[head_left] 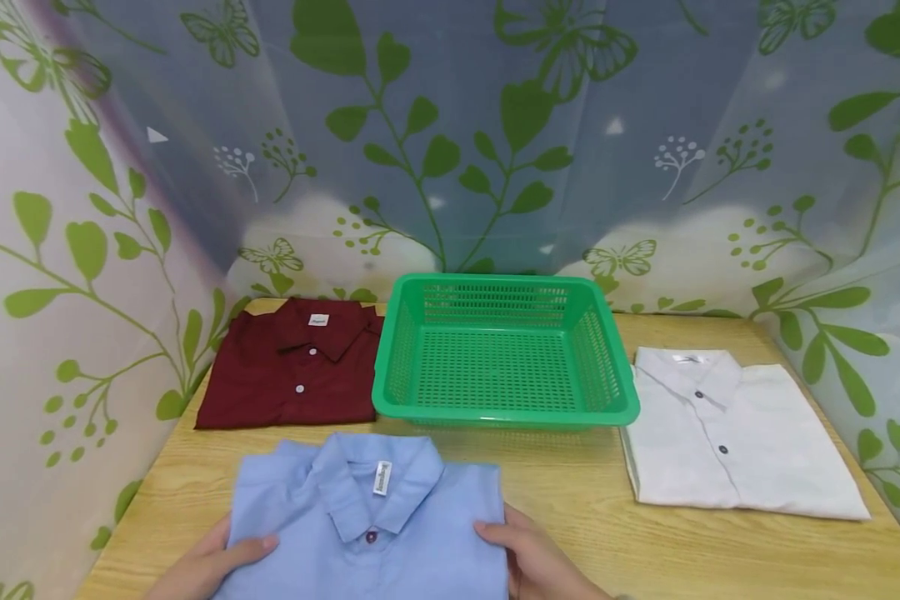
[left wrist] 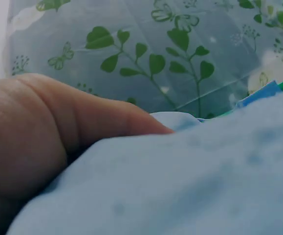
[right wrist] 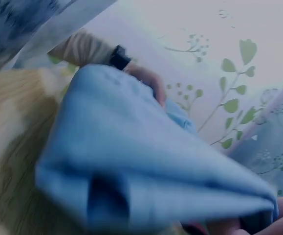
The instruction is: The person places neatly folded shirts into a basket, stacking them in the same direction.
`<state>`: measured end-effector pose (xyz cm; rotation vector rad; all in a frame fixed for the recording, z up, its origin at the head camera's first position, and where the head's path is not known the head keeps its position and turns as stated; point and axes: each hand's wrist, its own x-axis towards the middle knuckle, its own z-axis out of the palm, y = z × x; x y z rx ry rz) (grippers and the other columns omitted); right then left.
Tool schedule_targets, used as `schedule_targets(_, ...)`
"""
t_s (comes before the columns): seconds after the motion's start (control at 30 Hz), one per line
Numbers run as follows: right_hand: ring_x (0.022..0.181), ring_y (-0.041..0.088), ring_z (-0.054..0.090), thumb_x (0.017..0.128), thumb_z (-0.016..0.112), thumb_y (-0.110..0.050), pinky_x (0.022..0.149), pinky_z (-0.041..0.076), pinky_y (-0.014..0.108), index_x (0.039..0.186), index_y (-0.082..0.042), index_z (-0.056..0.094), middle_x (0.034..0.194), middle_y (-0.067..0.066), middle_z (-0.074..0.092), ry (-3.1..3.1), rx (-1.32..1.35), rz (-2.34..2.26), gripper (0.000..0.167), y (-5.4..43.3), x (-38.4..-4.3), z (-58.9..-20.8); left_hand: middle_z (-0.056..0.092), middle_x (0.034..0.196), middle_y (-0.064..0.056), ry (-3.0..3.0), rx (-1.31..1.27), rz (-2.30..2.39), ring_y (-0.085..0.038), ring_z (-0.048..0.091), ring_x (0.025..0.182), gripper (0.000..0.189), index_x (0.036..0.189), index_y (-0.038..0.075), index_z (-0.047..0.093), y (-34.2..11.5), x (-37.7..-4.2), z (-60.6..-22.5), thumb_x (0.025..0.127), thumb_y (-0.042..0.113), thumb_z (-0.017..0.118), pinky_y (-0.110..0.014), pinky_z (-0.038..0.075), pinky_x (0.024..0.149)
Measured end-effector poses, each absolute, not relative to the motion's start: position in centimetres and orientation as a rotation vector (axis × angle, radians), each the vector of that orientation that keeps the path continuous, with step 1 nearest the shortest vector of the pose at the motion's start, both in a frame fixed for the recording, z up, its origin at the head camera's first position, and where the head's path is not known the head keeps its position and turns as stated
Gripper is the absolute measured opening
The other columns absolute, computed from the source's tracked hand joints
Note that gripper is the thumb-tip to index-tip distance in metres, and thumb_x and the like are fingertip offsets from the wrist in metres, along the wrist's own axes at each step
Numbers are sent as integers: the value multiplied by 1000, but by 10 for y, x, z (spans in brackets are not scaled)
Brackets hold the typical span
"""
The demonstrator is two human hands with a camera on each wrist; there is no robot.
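Observation:
Between both hands is a folded light-blue shirt, its collar toward the basket and a white label inside the neck. My left hand grips its left edge, thumb on top and fingers underneath. On the opposite edge my right hand holds the shirt the same way. The left wrist view has the left thumb pressing on the blue cloth. In the right wrist view the shirt's folded layers show from the side, raised over the wooden table.
A green plastic basket with slotted walls stands at the back middle of the table. Left of it lies a folded dark-red shirt; to its right, a folded white shirt. Leaf-patterned curtains hang behind and along the sides.

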<state>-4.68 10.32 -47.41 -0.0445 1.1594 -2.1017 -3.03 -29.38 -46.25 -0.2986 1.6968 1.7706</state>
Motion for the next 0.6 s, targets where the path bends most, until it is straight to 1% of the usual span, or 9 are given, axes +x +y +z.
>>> schedule_targets(0.07, 112, 19, 60, 104, 47, -20, 94, 51, 38, 148, -3, 26, 123, 5, 60, 1112, -47, -2117, 51, 109, -46, -471, 45, 136, -12, 1654, -300, 1812, -25, 50, 117, 80, 156, 10, 4, -286, -29, -460, 101, 28, 58, -40, 46, 93)
schedule_targets(0.17, 116, 23, 58, 105, 47, -23, 97, 49, 42, 151, -6, 19, 129, 8, 57, 1087, -24, -2110, 56, 116, -44, -464, 50, 129, -9, 1631, -290, 1865, -23, 54, 114, 74, 155, 10, 11, -273, -28, -457, 100, 27, 59, -40, 47, 92)
schedule_targets(0.3, 118, 27, 56, 101, 55, -19, 95, 49, 46, 158, -10, 7, 133, 11, 54, 1228, 2, -2068, 75, 127, -43, -450, 53, 127, -8, 1616, -226, 1925, -23, 55, 114, 68, 151, 10, 18, -255, -29, -456, 99, 24, 59, -39, 47, 94)
schedule_targets(0.4, 118, 27, 56, 98, 58, -13, 94, 49, 45, 160, -15, 1, 136, 10, 51, 1349, -16, -2043, 85, 140, -42, -441, 52, 129, -6, 1605, -201, 1943, -22, 54, 115, 69, 152, 9, 17, -242, -29, -453, 99, 23, 59, -38, 46, 94)
schedule_targets(0.5, 119, 26, 54, 99, 57, -12, 95, 48, 44, 160, -15, -2, 139, 9, 47, 1401, -43, -2034, 85, 154, -42, -433, 52, 129, -6, 1588, -191, 1960, -21, 54, 115, 71, 152, 10, 15, -231, -30, -449, 99, 24, 60, -37, 45, 94)
schedule_targets(0.6, 121, 24, 53, 102, 53, -13, 97, 47, 44, 160, -12, -5, 142, 8, 44, 1406, -56, -2029, 82, 168, -45, -428, 53, 128, -6, 1572, -137, 1987, -22, 55, 115, 67, 151, 10, 18, -220, -32, -444, 100, 23, 59, -38, 46, 95)
